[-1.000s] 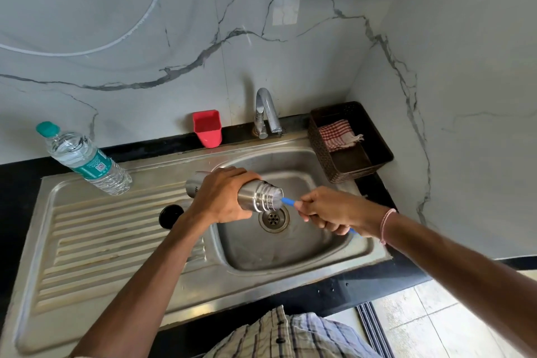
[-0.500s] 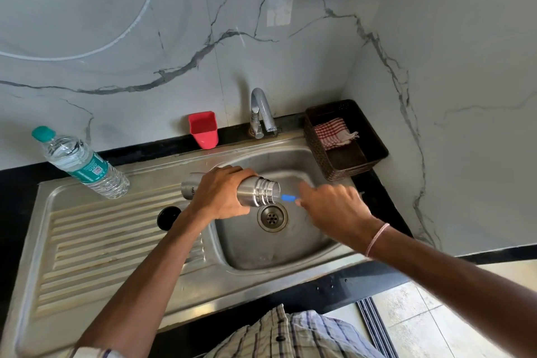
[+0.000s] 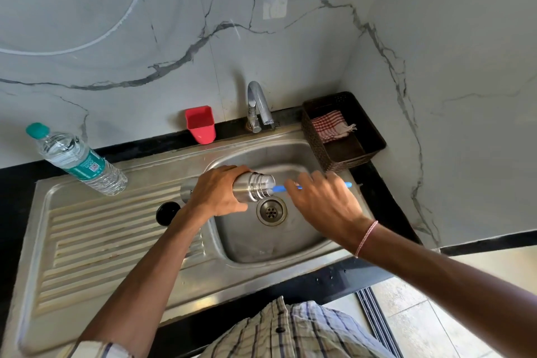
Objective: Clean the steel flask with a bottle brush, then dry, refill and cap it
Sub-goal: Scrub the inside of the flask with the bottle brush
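- Steel flask — held on its side over the sink basin, mouth pointing right, just above the drain.
- Left hand — fingers wrapped round the flask's body.
- Bottle brush — blue handle enters the flask's mouth; the brush head is hidden inside.
- Right hand — fingers closed on the handle, whose end shows past the hand.
- Black cap — on the drainboard, beside the left wrist.
- Water bottle — teal-capped, at the drainboard's far left corner.
- Red cup and tap — behind the sink.
- Brown basket — right of the tap, with a checked cloth inside.
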`<state>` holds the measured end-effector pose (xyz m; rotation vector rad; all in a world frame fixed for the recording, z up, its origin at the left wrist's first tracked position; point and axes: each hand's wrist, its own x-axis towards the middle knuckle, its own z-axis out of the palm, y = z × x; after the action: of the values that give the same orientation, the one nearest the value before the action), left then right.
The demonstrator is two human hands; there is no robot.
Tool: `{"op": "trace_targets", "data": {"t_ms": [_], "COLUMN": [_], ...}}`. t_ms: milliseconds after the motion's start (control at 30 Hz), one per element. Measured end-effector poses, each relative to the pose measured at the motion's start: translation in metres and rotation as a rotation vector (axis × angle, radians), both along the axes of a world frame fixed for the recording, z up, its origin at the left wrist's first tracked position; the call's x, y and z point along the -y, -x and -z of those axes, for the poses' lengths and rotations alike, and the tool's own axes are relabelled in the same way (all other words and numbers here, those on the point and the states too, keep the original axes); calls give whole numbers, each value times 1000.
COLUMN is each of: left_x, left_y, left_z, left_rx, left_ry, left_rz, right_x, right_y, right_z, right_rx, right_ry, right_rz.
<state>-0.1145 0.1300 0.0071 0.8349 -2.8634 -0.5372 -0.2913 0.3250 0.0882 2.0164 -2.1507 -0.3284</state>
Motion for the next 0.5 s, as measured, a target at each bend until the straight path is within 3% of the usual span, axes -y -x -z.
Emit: {"op": "trace_targets", "data": {"t_ms": [67,133,200,300,333,367,400,467,500], "left_x": [-1,-1,-2,-1,-2,-2,-1,1,1], "left_y": [-1,-2,-6,-12,-13,-13,-13,-14,-14], "left_z": [1,2,5,11,12,12,11,8,7], "left_rx": [-3,6,8,-21,-28,-33,-35,-40,-42], "left_ry": [-19,4,23,8,13,26,33,10,-13], "left_rz": [2,29,47,57,58,54,44,17,8], "right_x": [-3,-4,-1,10,11,11,9,-2,-7], "right_y": [-4,-2,4,25,29,31,29,17,10], "right_z": [0,-3,-11,-24,-28,-30,-28,-13,-10], "right_rx": [-73,25,333,1055,1143,1067,848,235,75], "right_ry": [33,-3,-127,-451,-488,-474,-390,-123,-52], "right_rz": [-95,-69,89,429,492,468,355,83,0]}}
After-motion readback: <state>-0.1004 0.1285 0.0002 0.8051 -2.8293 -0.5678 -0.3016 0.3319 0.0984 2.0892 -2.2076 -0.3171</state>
